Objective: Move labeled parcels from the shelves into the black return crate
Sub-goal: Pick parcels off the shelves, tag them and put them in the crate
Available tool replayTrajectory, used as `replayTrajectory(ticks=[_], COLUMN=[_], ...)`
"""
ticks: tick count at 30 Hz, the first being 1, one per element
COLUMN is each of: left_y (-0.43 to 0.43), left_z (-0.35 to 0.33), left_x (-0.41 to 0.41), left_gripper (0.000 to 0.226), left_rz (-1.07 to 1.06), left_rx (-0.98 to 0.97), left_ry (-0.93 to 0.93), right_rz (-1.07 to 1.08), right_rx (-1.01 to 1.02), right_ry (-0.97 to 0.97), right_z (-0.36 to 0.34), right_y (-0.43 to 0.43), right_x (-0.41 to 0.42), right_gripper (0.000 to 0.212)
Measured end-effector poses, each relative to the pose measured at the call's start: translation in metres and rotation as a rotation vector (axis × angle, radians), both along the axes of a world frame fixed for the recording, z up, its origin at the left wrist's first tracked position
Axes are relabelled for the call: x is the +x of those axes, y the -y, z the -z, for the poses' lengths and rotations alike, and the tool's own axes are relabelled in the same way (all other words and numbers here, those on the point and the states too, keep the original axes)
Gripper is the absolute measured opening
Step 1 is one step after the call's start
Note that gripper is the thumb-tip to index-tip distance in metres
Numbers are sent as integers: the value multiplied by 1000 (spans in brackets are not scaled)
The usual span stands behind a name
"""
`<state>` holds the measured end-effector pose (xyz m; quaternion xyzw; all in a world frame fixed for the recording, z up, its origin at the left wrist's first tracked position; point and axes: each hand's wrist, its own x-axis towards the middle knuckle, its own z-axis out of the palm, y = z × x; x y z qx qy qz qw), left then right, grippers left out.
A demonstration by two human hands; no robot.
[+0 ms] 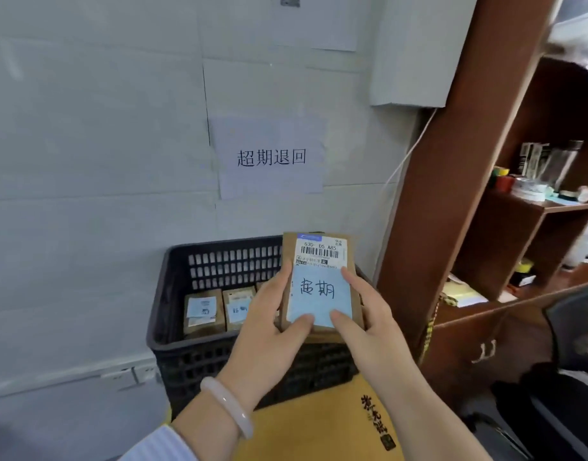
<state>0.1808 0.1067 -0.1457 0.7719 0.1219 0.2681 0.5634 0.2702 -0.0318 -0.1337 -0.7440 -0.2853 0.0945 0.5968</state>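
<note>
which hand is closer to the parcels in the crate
Left. The left hand grips the raised parcel at its left edge, beside the crate parcels; the right hand grips its right edge, farther off.

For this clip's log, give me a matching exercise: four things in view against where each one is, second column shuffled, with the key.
Things
1. held parcel
2. black crate
3. printed sign
4. pale bracelet

Places or states
A. stuck on the wall above the crate
B. around the wrist of the left hand
C. gripped by the left hand and the right hand over the crate
D. has brown parcels standing inside

Pairs: 1-C, 2-D, 3-A, 4-B
</note>
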Motion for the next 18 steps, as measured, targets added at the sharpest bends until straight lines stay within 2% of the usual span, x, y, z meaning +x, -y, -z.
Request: replayTrajectory(ticks=[8, 18], left_y=[-96, -138], left_z=[10, 33], left_x=[56, 133], left_gripper=[76, 77], left_rz=[-26, 19], left_rx=[30, -68], left_ry=[-64, -209], right_rz=[24, 93], right_rx=[-19, -75], right_ry=[-44, -215], right_z=[10, 30], right_y=[-96, -139], right_x=[51, 126], right_gripper=[56, 55])
